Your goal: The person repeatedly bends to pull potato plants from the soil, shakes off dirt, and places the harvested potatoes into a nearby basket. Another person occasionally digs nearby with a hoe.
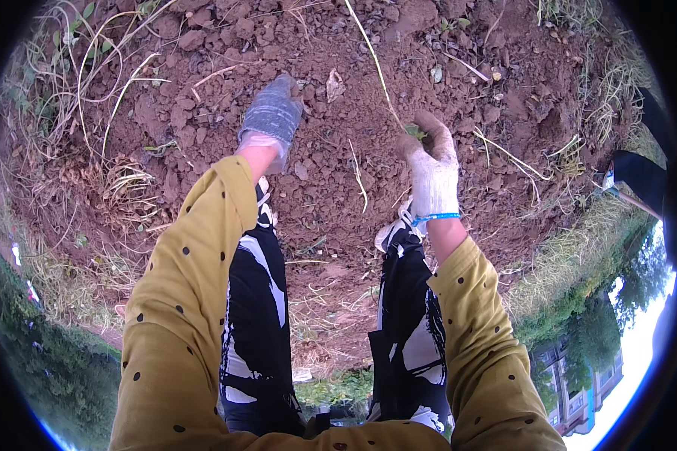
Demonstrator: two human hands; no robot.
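Observation:
My right hand (pixel 431 160), in a soil-stained white knit glove with a blue cuff edge, pinches the near end of a long pale plant stem (pixel 377 62). A small green leaf (pixel 415 132) shows at its fingertips. From there the stem runs up and away over loose reddish-brown soil (pixel 327 141). My left hand (pixel 272 110) wears a grey knit glove over a thin, clear plastic layer at the wrist. It is low over the soil with its fingers curled and turned away, so whatever may be inside is hidden. A dry brown leaf (pixel 334 85) lies just right of it.
Tangled vines (pixel 90 67) spread at the upper left, above a heap of uprooted peanut-like plants (pixel 127 189). More dry stems (pixel 612 101) lie at the right. My shoes (pixel 392 234) stand on the soil between them. A pole-like handle (pixel 637 203) shows near the right rim.

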